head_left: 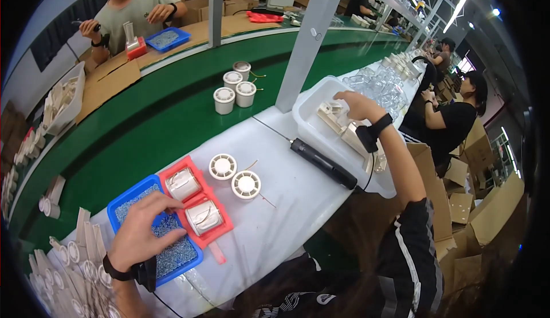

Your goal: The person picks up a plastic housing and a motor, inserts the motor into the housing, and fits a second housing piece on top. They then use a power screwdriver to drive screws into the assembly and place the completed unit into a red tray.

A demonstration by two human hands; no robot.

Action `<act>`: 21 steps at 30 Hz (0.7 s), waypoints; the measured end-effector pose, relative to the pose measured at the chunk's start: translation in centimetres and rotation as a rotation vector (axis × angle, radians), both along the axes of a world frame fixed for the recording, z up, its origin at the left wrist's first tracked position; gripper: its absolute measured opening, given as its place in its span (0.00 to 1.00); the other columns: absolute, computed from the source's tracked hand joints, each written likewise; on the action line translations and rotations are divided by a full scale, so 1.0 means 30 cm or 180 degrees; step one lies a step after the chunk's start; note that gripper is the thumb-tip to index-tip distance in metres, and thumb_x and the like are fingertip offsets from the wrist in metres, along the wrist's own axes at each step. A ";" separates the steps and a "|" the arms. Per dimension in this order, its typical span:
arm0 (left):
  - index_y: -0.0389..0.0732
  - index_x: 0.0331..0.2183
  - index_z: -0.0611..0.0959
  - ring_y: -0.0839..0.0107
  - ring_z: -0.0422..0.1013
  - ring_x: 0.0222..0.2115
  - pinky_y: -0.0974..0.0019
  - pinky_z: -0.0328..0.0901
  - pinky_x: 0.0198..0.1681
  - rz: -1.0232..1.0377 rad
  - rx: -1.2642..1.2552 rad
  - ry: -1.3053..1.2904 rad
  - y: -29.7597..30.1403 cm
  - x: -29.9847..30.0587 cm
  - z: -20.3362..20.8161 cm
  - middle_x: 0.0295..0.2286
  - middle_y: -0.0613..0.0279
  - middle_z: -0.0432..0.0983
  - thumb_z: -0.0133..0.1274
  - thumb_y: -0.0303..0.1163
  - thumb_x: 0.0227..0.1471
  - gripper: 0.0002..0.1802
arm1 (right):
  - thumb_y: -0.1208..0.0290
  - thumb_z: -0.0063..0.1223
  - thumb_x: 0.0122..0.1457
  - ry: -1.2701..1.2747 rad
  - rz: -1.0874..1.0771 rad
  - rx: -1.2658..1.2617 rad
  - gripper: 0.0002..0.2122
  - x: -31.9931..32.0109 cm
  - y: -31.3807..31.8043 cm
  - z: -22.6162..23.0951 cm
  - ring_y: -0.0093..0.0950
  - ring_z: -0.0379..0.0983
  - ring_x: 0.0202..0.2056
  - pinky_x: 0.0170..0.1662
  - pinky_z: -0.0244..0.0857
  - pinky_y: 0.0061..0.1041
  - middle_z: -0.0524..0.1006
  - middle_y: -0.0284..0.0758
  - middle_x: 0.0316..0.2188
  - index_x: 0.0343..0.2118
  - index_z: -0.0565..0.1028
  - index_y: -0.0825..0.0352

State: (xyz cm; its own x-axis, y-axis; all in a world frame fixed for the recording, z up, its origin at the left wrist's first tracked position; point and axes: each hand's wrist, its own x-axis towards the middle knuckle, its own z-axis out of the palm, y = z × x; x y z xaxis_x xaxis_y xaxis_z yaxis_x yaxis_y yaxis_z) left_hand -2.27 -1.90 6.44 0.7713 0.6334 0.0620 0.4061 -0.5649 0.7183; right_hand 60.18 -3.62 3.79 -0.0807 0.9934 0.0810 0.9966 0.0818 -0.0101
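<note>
My left hand (140,229) reaches over a blue tray (116,222) of small metal screws (179,255), its thumb and forefinger apart, nothing visible between them. Beside the fingertips lies a red holder (227,217) with two white cylindrical housings (204,217) lying on their sides, wires across them. Inside a white bin (303,112), my right hand (364,107) has its fingers curled around a white plastic part (342,113); the fingertips are partly hidden. More cream-white plastic parts lie in that bin. Two round slotted white units (246,184) with thin wires stand right of the holder.
A black cylindrical power screwdriver (323,164) lies beside the bin. Several white units (224,100) stand on the green conveyor (172,101). A grey post (309,46) rises behind the bin. White parts (74,260) crowd the lower left. Other people work across and to the right.
</note>
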 end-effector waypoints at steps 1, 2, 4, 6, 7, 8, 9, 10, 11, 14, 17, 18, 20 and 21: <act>0.36 0.42 0.84 0.60 0.76 0.41 0.62 0.70 0.45 0.0022 -0.0009 0.0012 -0.012 0.005 -0.007 0.40 0.54 0.78 0.70 0.26 0.40 0.23 | 0.79 0.64 0.48 0.0012 0.0022 -0.0009 0.22 -0.009 0.011 -0.001 0.46 0.79 0.47 0.49 0.74 0.41 0.81 0.46 0.45 0.49 0.77 0.64; 0.36 0.42 0.84 0.59 0.76 0.42 0.61 0.70 0.46 0.0018 0.0026 0.0014 -0.019 0.005 -0.018 0.40 0.54 0.78 0.71 0.26 0.39 0.23 | 0.79 0.65 0.47 0.0312 -0.0271 -0.0429 0.24 -0.033 0.023 0.017 0.45 0.78 0.49 0.51 0.73 0.40 0.80 0.46 0.46 0.50 0.76 0.64; 0.36 0.42 0.84 0.57 0.76 0.43 0.60 0.71 0.48 -0.0013 0.0094 0.0010 -0.026 0.006 -0.037 0.41 0.53 0.79 0.72 0.25 0.38 0.24 | 0.79 0.66 0.44 0.0903 -0.0880 -0.1275 0.27 -0.067 0.030 0.043 0.45 0.76 0.53 0.55 0.71 0.37 0.79 0.47 0.49 0.52 0.75 0.65; 0.36 0.42 0.84 0.57 0.76 0.44 0.60 0.71 0.50 0.0017 0.0081 0.0009 -0.018 0.002 -0.046 0.41 0.53 0.79 0.72 0.25 0.38 0.24 | 0.78 0.67 0.45 0.0792 -0.0732 -0.1128 0.26 -0.059 0.008 0.014 0.45 0.77 0.51 0.53 0.71 0.37 0.79 0.47 0.48 0.51 0.75 0.65; 0.36 0.42 0.84 0.57 0.76 0.45 0.60 0.70 0.51 0.0043 0.0050 -0.0006 -0.021 0.006 -0.053 0.42 0.53 0.79 0.72 0.25 0.38 0.25 | 0.78 0.67 0.45 0.0667 -0.0594 -0.0997 0.25 -0.046 -0.019 -0.001 0.46 0.77 0.49 0.52 0.71 0.37 0.80 0.46 0.47 0.50 0.76 0.65; 0.36 0.43 0.84 0.56 0.76 0.46 0.59 0.70 0.52 0.0069 0.0019 -0.0022 -0.024 0.011 -0.058 0.42 0.53 0.79 0.72 0.25 0.38 0.25 | 0.77 0.67 0.46 0.0542 -0.0454 -0.0866 0.24 -0.030 -0.037 -0.011 0.47 0.78 0.47 0.51 0.72 0.37 0.81 0.45 0.47 0.49 0.76 0.65; 0.36 0.43 0.84 0.56 0.76 0.46 0.59 0.70 0.52 0.0061 0.0004 -0.0035 -0.030 0.018 -0.060 0.42 0.53 0.79 0.72 0.25 0.38 0.25 | 0.77 0.67 0.46 0.0529 -0.0465 -0.0880 0.24 -0.013 -0.044 -0.016 0.47 0.78 0.47 0.51 0.72 0.37 0.81 0.45 0.47 0.49 0.76 0.65; 0.36 0.43 0.85 0.56 0.76 0.46 0.59 0.70 0.52 -0.0006 0.0044 -0.0094 -0.031 0.027 -0.059 0.42 0.53 0.79 0.71 0.24 0.39 0.24 | 0.76 0.67 0.47 0.0479 -0.0312 -0.0750 0.22 -0.002 -0.048 -0.019 0.46 0.78 0.46 0.50 0.72 0.37 0.81 0.45 0.45 0.48 0.77 0.66; 0.35 0.42 0.85 0.56 0.76 0.46 0.59 0.70 0.52 -0.0073 0.0087 -0.0153 -0.032 0.035 -0.057 0.42 0.53 0.79 0.71 0.24 0.39 0.24 | 0.76 0.66 0.48 0.0427 -0.0158 -0.0619 0.20 0.010 -0.052 -0.020 0.45 0.79 0.45 0.50 0.72 0.37 0.82 0.44 0.44 0.47 0.77 0.66; 0.35 0.42 0.85 0.56 0.77 0.46 0.60 0.71 0.52 -0.0092 0.0124 -0.0255 -0.035 0.042 -0.070 0.43 0.53 0.79 0.71 0.23 0.39 0.23 | 0.75 0.65 0.51 0.0438 0.0030 -0.0521 0.17 0.011 -0.063 -0.017 0.43 0.79 0.43 0.48 0.72 0.36 0.82 0.44 0.41 0.45 0.78 0.67; 0.34 0.41 0.85 0.56 0.77 0.46 0.60 0.71 0.52 -0.0007 0.0132 -0.0349 -0.039 0.048 -0.090 0.42 0.53 0.79 0.70 0.23 0.40 0.22 | 0.74 0.64 0.54 0.0552 0.0091 -0.0568 0.13 -0.002 -0.072 0.003 0.41 0.80 0.41 0.47 0.72 0.36 0.83 0.43 0.38 0.43 0.79 0.68; 0.34 0.41 0.85 0.56 0.77 0.46 0.60 0.71 0.52 -0.0006 0.0160 -0.0344 -0.042 0.051 -0.093 0.42 0.53 0.79 0.70 0.23 0.40 0.21 | 0.73 0.63 0.55 0.0674 -0.0124 -0.0535 0.13 -0.006 -0.073 0.012 0.41 0.80 0.40 0.46 0.73 0.36 0.83 0.43 0.38 0.43 0.79 0.68; 0.34 0.40 0.85 0.56 0.77 0.46 0.60 0.71 0.52 -0.0019 0.0215 -0.0332 -0.043 0.055 -0.098 0.42 0.53 0.79 0.70 0.23 0.41 0.20 | 0.72 0.63 0.56 0.0921 -0.0567 -0.0467 0.11 -0.011 -0.077 0.021 0.41 0.80 0.39 0.45 0.73 0.36 0.83 0.43 0.37 0.42 0.80 0.68; 0.34 0.40 0.85 0.56 0.77 0.46 0.60 0.71 0.52 -0.0019 0.0216 -0.0336 -0.042 0.055 -0.098 0.42 0.53 0.79 0.70 0.23 0.41 0.20 | 0.72 0.63 0.56 0.0918 -0.0567 -0.0465 0.11 -0.016 -0.076 0.022 0.41 0.80 0.39 0.45 0.73 0.36 0.83 0.43 0.37 0.42 0.80 0.68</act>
